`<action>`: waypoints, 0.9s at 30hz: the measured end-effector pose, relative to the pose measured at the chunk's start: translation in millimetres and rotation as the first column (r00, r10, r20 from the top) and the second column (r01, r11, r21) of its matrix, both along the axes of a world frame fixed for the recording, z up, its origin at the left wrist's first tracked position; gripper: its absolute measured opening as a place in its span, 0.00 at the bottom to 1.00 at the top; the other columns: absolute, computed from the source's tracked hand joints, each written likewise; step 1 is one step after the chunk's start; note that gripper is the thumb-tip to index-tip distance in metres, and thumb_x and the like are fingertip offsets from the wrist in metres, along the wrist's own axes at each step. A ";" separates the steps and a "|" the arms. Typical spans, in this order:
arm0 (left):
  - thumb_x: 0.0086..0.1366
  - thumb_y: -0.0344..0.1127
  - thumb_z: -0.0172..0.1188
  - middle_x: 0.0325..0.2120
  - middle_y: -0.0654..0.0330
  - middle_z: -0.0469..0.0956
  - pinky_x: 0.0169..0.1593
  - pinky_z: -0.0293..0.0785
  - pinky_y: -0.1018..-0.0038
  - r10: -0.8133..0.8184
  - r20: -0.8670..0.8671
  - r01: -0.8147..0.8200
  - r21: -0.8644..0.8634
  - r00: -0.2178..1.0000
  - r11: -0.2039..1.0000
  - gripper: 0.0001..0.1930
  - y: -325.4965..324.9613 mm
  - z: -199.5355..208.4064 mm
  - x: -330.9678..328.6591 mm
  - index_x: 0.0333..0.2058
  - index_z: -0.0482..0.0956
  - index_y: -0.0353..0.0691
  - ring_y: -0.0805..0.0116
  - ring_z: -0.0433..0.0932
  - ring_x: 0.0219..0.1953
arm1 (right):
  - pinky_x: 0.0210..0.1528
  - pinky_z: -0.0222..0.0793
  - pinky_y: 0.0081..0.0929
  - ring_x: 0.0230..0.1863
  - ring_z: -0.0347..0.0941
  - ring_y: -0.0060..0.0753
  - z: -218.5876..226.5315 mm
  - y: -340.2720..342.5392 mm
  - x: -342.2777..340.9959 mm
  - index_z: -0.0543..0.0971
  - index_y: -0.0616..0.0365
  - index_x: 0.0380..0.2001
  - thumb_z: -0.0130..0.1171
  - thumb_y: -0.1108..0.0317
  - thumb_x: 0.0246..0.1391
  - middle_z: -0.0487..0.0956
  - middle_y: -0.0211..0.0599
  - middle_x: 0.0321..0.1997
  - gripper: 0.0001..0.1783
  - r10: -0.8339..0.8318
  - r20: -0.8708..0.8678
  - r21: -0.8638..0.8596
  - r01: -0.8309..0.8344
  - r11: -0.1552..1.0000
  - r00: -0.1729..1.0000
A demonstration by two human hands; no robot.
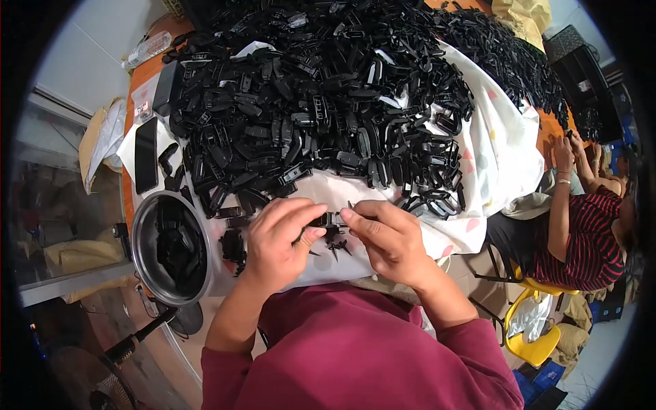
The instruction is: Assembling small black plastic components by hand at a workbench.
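Note:
My left hand (pixel 281 239) and my right hand (pixel 388 239) meet at the near edge of the table. Between them is a small black plastic part (pixel 329 219), pinched at its left end by my left fingers and at its right end by my right thumb and fingers. Much of the part is hidden by the fingertips. Just below it, small thin black pieces (pixel 336 244) lie on the pale cloth. A large heap of black plastic parts (pixel 307 102) spreads beyond my hands. Another small cluster of black pieces (pixel 234 247) sits left of my left hand.
At the left stands a steel bowl (pixel 139 256) with black pieces inside. A dark phone (pixel 146 156) lies behind it, and a clear bottle (pixel 149 49) rests at the far left. Another person (pixel 581 232) works at the right, beside a yellow chair (pixel 533 345). White patterned cloth (pixel 502 147) covers the table's right side.

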State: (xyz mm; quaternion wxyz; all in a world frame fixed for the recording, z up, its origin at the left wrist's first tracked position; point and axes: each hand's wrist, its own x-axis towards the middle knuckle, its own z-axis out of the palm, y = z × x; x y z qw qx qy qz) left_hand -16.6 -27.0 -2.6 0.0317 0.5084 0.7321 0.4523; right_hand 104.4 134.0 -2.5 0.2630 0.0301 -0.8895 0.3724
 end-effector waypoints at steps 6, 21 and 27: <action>0.55 0.28 0.61 0.34 0.65 0.75 0.37 0.67 0.82 -0.027 0.915 -0.218 0.125 0.402 0.968 0.15 9.0 -38.8 35.8 0.42 0.75 0.34 0.78 0.70 0.32 | 0.26 0.71 0.26 0.27 0.73 0.36 -10.2 -16.2 -1.5 0.77 0.60 0.41 0.57 0.84 0.33 0.74 0.38 0.32 0.25 -0.148 -0.025 -0.038 0.147 0.988 0.989; 0.58 0.29 0.59 0.39 0.59 0.77 0.41 0.71 0.80 -0.135 0.912 -0.243 0.242 0.387 0.939 0.16 13.9 -34.5 47.2 0.45 0.73 0.33 0.75 0.74 0.37 | 0.31 0.71 0.21 0.32 0.73 0.33 -18.0 -29.0 13.3 0.77 0.60 0.41 0.60 0.85 0.39 0.75 0.40 0.37 0.21 -0.158 -0.031 -0.272 0.143 0.951 0.987; 0.58 0.30 0.59 0.43 0.58 0.75 0.38 0.67 0.83 -0.169 0.948 -0.211 0.229 0.271 0.950 0.18 20.8 -28.9 52.5 0.48 0.72 0.34 0.80 0.70 0.34 | 0.30 0.71 0.19 0.33 0.73 0.26 -15.5 -26.8 21.5 0.72 0.63 0.45 0.60 0.77 0.46 0.73 0.41 0.38 0.20 -0.290 0.147 -0.395 0.325 0.859 0.946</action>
